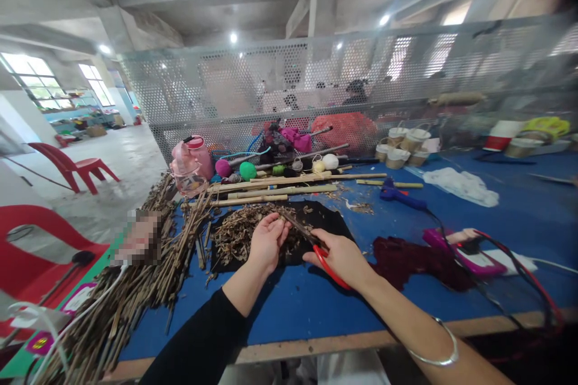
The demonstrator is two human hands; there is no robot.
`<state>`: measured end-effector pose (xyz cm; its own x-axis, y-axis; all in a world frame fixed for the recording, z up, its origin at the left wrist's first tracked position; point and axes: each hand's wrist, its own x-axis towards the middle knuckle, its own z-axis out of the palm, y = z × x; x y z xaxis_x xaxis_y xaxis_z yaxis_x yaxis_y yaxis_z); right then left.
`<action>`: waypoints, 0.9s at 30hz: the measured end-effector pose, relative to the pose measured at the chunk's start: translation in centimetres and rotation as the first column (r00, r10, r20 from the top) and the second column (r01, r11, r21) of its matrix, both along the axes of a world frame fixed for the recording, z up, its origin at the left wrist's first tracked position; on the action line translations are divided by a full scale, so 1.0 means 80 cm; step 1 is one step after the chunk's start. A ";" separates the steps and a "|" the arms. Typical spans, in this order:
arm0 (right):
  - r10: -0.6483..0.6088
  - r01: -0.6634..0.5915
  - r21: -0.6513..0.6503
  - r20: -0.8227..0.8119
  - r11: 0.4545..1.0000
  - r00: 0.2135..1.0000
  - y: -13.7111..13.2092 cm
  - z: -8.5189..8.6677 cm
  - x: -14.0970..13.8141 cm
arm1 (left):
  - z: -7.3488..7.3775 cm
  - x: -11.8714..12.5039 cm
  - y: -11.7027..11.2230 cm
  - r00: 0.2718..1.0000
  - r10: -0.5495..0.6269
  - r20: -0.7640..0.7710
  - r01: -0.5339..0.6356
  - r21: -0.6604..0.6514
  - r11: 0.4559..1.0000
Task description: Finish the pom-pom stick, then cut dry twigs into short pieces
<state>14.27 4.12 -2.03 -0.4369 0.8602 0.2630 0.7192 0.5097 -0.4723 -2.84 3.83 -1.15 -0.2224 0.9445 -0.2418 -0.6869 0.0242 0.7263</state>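
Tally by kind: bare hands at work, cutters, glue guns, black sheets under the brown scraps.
Bare hands (left hand, right hand): 2
Red-handled cutters: 1
Blue glue gun: 1
Black sheet under the brown scraps: 1
Total: 5

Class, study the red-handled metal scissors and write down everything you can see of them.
The red-handled metal scissors have a smooth, plastic-looking red handle and dark grey, metallic-looking blades. The bare right hand grips the handle, hiding part of it. They slant across, blades pointing away from the person and to the left, with the tips close to the bare left hand, above the black sheet of dry brown plant scraps. Contact at the tips is unclear.
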 end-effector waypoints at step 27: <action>0.017 -0.017 -0.014 0.007 1.000 1.000 -0.003 0.003 -0.003 | -0.001 0.006 -0.003 0.998 -0.046 -0.037 0.044 -0.060 0.997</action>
